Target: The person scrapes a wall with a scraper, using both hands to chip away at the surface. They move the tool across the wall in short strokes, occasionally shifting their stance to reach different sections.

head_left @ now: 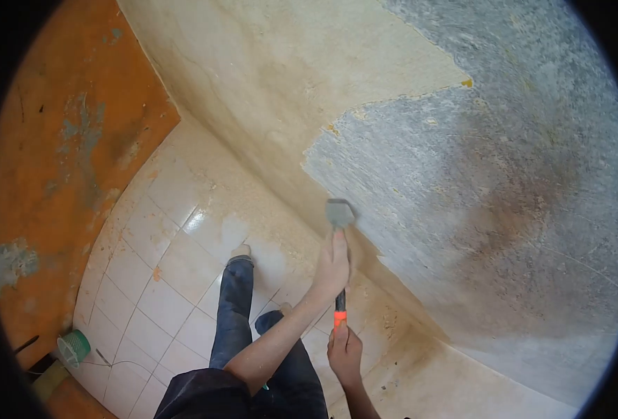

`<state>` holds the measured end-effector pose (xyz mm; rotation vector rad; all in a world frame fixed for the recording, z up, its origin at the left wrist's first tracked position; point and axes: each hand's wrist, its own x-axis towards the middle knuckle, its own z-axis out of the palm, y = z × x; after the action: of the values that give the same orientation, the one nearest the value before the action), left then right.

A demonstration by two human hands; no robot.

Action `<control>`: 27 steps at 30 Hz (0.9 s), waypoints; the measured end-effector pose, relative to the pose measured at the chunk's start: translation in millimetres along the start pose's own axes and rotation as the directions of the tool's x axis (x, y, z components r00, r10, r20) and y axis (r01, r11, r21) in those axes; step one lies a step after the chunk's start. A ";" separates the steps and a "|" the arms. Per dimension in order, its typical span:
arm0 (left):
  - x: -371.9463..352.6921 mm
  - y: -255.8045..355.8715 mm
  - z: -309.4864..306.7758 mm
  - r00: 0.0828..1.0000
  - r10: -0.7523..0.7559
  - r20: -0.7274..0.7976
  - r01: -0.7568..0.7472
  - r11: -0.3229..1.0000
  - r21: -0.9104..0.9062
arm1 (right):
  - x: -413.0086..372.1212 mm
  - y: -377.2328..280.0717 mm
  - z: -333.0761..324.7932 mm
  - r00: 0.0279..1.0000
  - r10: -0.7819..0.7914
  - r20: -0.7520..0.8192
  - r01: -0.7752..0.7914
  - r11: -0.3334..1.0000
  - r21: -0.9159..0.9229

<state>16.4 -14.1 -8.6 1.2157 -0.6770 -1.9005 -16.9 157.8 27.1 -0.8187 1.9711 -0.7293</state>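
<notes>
A wide-bladed scraper (339, 211) stands out in front of me, its grey metal blade at the lower edge of a bared grey patch (420, 174) on the wall. My left hand (332, 269) is wrapped round the tool just behind the blade. Lower down, my right hand (345, 355) grips the end of the same black handle, beside its orange band (340, 318). The cream coating (281, 63) borders the grey patch along a jagged edge.
An orange wall (50, 91) with worn patches rises at the left. White floor tiles (162, 307) carry dust and scattered flakes around my legs (233, 300). A green container (73, 347) and a thin cord (131, 362) lie at the lower left.
</notes>
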 end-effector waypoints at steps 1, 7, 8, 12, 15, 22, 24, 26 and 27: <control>-4.4 0.2 -1.6 1.000 -0.009 0.020 0.008 0.998 0.068 | -9.0 1.1 3.5 0.998 0.056 0.015 -0.056 0.998 0.026; -2.6 -0.4 -7.1 0.996 -0.043 0.078 0.042 0.999 0.013 | -5.4 17.7 10.7 1.000 0.031 -0.002 -0.031 0.998 0.047; -4.7 -3.2 -5.4 0.996 -0.045 0.081 0.044 0.999 0.015 | -9.4 22.4 10.4 0.999 0.032 -0.005 -0.032 0.998 0.048; -9.4 -2.6 -4.6 0.995 -0.037 0.096 0.035 0.999 0.028 | -12.8 19.6 10.0 0.994 0.103 0.037 -0.109 0.971 0.215; -5.5 -2.4 -0.8 0.996 -0.026 0.081 0.027 0.999 -0.017 | -3.6 18.7 2.2 0.998 0.037 0.042 -0.044 0.982 0.185; -6.9 -7.8 1.6 0.995 -0.014 0.101 0.013 1.000 0.011 | -5.2 18.4 2.7 0.997 0.069 0.041 -0.076 0.978 0.194; -1.7 -8.5 2.5 0.998 0.006 0.064 -0.006 1.000 0.004 | 1.5 21.0 -0.4 0.999 0.041 0.025 -0.045 0.987 0.154; -1.8 -5.3 3.3 1.000 0.025 0.018 -0.025 1.000 -0.006 | 3.7 23.0 -0.7 1.000 0.012 0.016 -0.014 0.994 0.107; -5.2 -3.9 3.7 1.000 0.020 0.023 -0.020 1.000 0.010 | -1.2 21.9 1.2 0.999 0.036 0.012 -0.038 0.991 0.126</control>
<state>13.1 -7.5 -7.4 1.1906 -0.7093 -1.8997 -21.2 171.9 10.9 -0.7071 1.9058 -0.8173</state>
